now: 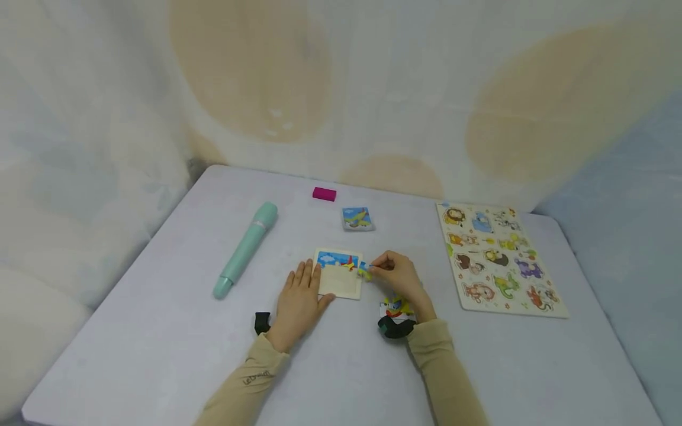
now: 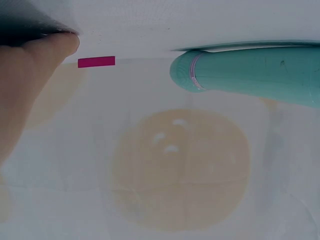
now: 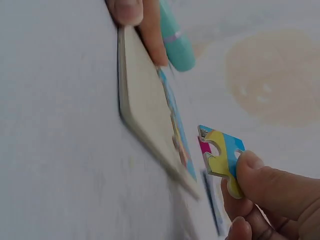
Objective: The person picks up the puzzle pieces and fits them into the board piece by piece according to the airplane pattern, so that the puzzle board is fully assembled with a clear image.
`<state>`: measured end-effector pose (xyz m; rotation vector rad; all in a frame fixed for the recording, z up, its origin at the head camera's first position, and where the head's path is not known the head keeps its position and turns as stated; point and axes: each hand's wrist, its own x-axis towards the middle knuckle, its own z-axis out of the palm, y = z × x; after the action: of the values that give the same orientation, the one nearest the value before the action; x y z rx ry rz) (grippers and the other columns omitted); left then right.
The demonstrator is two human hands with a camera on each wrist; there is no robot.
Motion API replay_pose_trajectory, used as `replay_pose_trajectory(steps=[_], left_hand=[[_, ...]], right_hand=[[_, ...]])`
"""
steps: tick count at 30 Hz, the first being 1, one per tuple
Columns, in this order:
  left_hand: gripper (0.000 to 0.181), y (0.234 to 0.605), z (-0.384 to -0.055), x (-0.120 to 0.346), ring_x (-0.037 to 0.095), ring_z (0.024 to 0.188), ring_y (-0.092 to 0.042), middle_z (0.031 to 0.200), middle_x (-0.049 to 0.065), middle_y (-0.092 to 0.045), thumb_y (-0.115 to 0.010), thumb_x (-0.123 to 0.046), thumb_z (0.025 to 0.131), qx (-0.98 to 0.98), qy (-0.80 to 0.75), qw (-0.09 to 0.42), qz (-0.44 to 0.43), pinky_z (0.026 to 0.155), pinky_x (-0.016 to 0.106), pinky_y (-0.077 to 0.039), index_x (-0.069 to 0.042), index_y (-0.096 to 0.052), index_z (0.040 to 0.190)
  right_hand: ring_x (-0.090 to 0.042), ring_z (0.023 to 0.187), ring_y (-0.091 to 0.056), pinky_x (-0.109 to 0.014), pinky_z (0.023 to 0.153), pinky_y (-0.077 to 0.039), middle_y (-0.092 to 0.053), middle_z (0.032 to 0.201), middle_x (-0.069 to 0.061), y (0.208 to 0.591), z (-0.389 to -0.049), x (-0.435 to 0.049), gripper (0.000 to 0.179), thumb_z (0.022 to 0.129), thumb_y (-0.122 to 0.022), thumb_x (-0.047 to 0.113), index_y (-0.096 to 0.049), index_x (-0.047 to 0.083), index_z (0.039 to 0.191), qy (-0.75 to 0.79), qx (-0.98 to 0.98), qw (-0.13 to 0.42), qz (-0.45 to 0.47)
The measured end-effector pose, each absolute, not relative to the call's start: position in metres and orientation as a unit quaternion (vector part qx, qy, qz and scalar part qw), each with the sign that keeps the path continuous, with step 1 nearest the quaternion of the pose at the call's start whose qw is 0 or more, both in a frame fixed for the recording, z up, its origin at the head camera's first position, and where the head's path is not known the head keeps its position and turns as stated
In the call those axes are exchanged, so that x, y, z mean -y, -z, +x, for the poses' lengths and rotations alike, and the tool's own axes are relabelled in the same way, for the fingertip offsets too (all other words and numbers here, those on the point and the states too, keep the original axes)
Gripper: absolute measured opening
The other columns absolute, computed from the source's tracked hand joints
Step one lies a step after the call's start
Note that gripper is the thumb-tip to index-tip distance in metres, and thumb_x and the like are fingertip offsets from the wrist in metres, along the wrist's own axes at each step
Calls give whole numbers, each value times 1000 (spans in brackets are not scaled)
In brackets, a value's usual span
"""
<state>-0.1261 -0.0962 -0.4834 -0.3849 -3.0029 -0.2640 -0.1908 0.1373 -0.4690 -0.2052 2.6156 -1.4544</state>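
Observation:
A small wooden puzzle board (image 1: 341, 282) lies mid-table, its upper strip filled with blue, red and yellow picture pieces and its lower part bare wood. My left hand (image 1: 299, 305) rests flat on its left edge, fingers straight and thumb by the lower edge. Just right of the board, my right hand (image 1: 398, 277) pinches a jigsaw piece (image 3: 220, 155) between thumb and fingers; the piece is blue and yellow with a little pink, held apart from the board. Below the right wrist lie colourful picture pieces (image 1: 395, 306), partly hidden by that wrist and its black strap.
A mint-green microphone-shaped stick (image 1: 245, 251) lies to the left. Behind the board are a small airplane picture stack (image 1: 357, 218) and a magenta block (image 1: 324, 194). A large animal puzzle board (image 1: 503, 260) lies at the right. Patterned cloth (image 1: 394, 118) hangs behind the table.

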Motion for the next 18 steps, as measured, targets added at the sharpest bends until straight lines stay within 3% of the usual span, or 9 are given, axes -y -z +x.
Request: replay_pose_trajectory(steps=[9, 18], left_hand=[[80, 487, -128, 97, 37, 144, -32, 153, 23, -35, -49, -53, 96, 989, 83, 40, -116, 117, 50, -28, 6, -33, 147], [79, 484, -125, 96, 36, 143, -35, 152, 23, -38, -51, -52, 95, 988, 78, 58, -120, 116, 50, -30, 8, -37, 144]], right_hand=[[-8, 70, -60, -24, 69, -46, -71, 80, 0, 465, -200, -70, 11, 84, -75, 21, -69, 12, 85, 438, -889, 66, -114], [-10, 69, -59, -42, 89, -40, -69, 73, 6, 471, -201, -46, 11, 86, -72, 28, -69, 18, 84, 366, -923, 18, -120]])
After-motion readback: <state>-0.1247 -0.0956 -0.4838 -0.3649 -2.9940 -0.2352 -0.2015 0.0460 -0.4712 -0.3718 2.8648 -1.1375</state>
